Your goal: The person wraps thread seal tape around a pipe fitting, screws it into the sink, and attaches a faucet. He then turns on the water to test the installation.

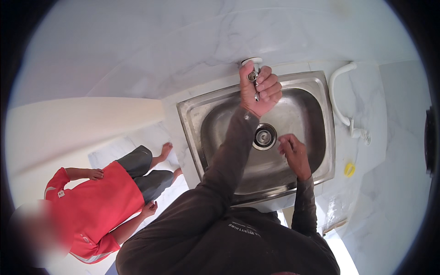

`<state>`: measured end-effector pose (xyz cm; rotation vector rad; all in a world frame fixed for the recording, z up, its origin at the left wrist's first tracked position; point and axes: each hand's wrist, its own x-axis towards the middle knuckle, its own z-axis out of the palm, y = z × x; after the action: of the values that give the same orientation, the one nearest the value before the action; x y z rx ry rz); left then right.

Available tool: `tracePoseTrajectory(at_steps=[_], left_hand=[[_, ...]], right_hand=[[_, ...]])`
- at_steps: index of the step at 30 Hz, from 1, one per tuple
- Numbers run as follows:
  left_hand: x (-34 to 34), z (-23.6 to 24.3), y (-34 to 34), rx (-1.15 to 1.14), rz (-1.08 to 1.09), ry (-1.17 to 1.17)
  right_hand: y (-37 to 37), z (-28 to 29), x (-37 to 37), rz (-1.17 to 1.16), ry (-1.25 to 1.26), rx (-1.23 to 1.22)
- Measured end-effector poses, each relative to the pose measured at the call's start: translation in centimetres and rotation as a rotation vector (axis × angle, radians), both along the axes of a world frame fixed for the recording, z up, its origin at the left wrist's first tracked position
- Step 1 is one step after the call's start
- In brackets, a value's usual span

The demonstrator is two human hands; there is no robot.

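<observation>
My left hand [261, 91] is wrapped round a chrome tap fitting [252, 75] at a white round wall flange [251, 60], above the back rim of the steel sink [211, 98]. Metal shows between the thumb and curled fingers. My right hand [295, 156] hangs over the right part of the basin with its fingers curled, beside the drain [263, 136]; whether it holds anything small is hidden.
A white hose tap [357, 130] with a curved white hose [334, 96] lies right of the sink, near a yellow ring [349, 169]. At left, another person [105, 197] in a red shirt and dark shorts is beside the counter, barefoot. Marble-patterned wall [192, 41] runs behind the sink.
</observation>
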<state>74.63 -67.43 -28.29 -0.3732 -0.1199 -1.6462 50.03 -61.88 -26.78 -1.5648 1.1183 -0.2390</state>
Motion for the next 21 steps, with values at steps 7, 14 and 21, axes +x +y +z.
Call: tracePoseTrajectory(at_steps=[7, 14, 21], left_hand=[[1.6, 2.7, 0.5, 0.519, -0.017, -0.295], [1.6, 5.3, -0.4, 0.937, 0.085, -0.590], [1.3, 5.3, -0.8, 1.036, 0.131, -0.702]], right_hand=[[-0.5, -1.7, 0.9, 0.004, -0.112, 0.066], [-3.9, -1.3, 3.9, -0.044, -0.183, -0.034], [-4.1, -1.4, 4.1, -0.081, -0.203, -0.100]])
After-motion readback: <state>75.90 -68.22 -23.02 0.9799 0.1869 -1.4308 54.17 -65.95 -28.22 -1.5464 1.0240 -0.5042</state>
